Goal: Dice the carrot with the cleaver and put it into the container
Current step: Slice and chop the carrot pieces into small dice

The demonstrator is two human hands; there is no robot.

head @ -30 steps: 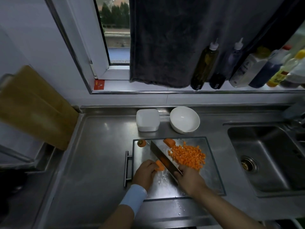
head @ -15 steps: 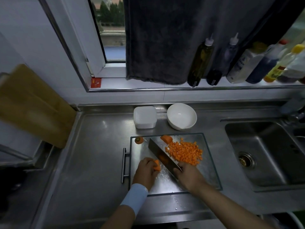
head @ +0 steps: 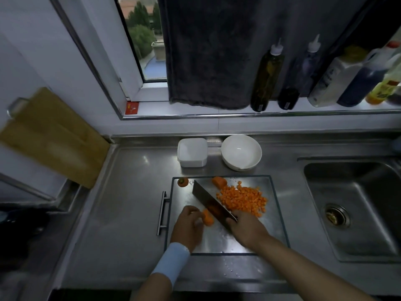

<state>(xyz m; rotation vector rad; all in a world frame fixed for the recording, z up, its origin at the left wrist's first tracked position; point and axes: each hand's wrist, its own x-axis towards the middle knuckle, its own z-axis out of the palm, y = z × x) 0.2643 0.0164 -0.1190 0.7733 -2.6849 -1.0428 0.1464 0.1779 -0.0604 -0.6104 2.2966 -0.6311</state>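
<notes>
A steel cutting board (head: 275, 216) lies on the counter. My left hand (head: 188, 227) holds a short carrot piece (head: 207, 217) down on it with curled fingers. My right hand (head: 246, 229) grips the cleaver (head: 211, 204), whose blade stands just right of that piece and points to the far left. A heap of diced carrot (head: 243, 199) lies right of the blade, with a larger carrot chunk (head: 219, 182) behind it. The carrot top (head: 183, 182) sits at the board's far left corner. A white square container (head: 192, 152) and a white bowl (head: 241, 152) stand behind the board.
A sink (head: 355, 205) opens to the right. A wooden board (head: 52, 135) leans against the wall at left. Several bottles (head: 267, 77) stand on the window sill beside a hanging dark towel (head: 208, 51). The board's handle (head: 162, 212) sticks out on its left.
The view shifted slightly. My left hand still holds the carrot piece, and the cleaver stays beside it with little movement.
</notes>
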